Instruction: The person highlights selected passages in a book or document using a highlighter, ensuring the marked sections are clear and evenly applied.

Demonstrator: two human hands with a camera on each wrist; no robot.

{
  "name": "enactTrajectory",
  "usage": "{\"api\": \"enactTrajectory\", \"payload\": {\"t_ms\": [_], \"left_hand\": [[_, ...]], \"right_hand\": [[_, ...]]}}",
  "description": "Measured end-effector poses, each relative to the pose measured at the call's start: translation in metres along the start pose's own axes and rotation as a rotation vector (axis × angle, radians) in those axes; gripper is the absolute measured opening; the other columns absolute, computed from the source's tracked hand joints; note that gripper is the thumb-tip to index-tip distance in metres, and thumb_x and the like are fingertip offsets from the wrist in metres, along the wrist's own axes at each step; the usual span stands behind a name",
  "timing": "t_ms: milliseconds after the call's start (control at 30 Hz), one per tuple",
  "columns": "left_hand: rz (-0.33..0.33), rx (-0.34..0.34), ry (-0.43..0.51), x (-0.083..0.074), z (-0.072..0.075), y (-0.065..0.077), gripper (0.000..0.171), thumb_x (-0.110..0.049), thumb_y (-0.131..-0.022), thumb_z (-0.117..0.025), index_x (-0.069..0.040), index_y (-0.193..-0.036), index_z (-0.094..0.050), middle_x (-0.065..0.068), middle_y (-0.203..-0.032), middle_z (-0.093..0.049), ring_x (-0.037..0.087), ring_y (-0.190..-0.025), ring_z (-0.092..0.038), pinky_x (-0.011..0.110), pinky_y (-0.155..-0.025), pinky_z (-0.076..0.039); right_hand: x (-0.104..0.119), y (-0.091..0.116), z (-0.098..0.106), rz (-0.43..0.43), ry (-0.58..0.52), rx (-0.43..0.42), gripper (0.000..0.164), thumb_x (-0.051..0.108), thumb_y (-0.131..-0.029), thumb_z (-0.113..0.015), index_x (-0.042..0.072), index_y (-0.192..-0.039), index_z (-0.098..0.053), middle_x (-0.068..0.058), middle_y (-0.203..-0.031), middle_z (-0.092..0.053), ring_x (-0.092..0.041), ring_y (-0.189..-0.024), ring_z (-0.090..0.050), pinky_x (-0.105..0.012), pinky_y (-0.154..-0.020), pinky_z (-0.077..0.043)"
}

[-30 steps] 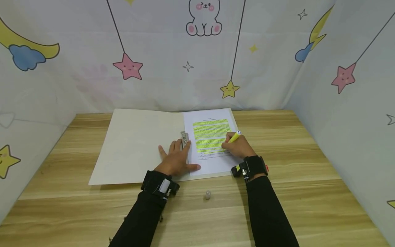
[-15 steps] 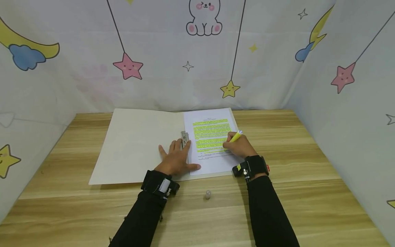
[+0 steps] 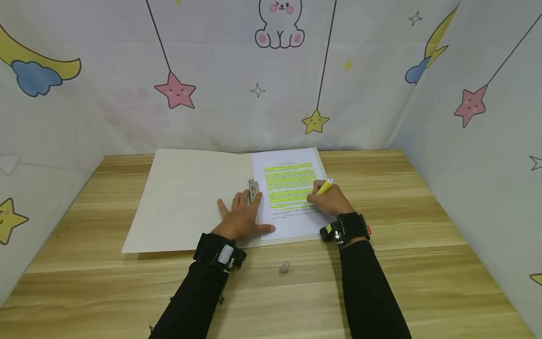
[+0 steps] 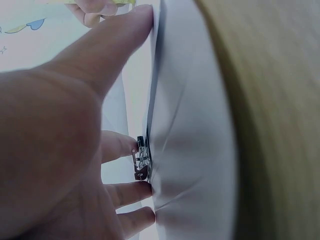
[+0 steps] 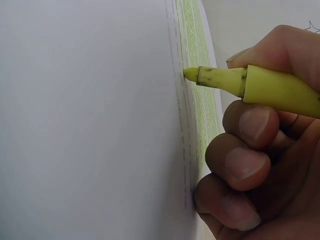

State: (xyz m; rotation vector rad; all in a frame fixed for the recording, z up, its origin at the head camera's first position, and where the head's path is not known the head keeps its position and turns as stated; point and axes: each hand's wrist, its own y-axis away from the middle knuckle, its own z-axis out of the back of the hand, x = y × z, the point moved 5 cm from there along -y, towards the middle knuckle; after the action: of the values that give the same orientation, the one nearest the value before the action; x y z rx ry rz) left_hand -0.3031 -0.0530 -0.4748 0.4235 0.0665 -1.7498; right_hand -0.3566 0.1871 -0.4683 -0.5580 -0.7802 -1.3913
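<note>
A printed sheet [image 3: 292, 228] lies on the right side of an opened cream folder [image 3: 182, 197], most of its text covered in yellow highlighting. My right hand [image 3: 333, 201] grips a yellow highlighter [image 3: 325, 187]. In the right wrist view the highlighter's tip is right at a line of print just below the marked block, and the fingers are curled under the barrel. My left hand [image 3: 241, 222] rests spread out over the fold, thumb on the sheet's lower left edge. Its fingers lie beside and partly over the folder's metal clip [image 4: 141, 160].
A small pale translucent cap-like piece [image 3: 285, 267] sits on the wooden table [image 3: 271, 301] in front of the folder. White curtains [image 3: 220, 56] printed with stars and moons enclose the table at the back and sides.
My right hand with the highlighter has slid slightly to the right along the line of text. The left hand stays in place.
</note>
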Motion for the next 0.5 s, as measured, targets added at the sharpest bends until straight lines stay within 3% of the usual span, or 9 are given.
{"api": "enactTrajectory", "payload": {"t_ms": [500], "left_hand": [[-0.004,-0.005,0.008,-0.0020,0.0032,0.0020,0.104,-0.063,-0.078,-0.073,-0.017,-0.158,-0.025,0.022,-0.163,-0.016,0.043,-0.150,-0.012,0.080,-0.110,0.002]], "right_hand": [[-0.0018,0.0001,0.0031,0.014,0.009,-0.013,0.025,0.008,-0.084,-0.066,0.010,-0.067,-0.048,-0.002,-0.070,-0.047,-0.015,-0.055,-0.039,-0.023,-0.044,-0.027]]}}
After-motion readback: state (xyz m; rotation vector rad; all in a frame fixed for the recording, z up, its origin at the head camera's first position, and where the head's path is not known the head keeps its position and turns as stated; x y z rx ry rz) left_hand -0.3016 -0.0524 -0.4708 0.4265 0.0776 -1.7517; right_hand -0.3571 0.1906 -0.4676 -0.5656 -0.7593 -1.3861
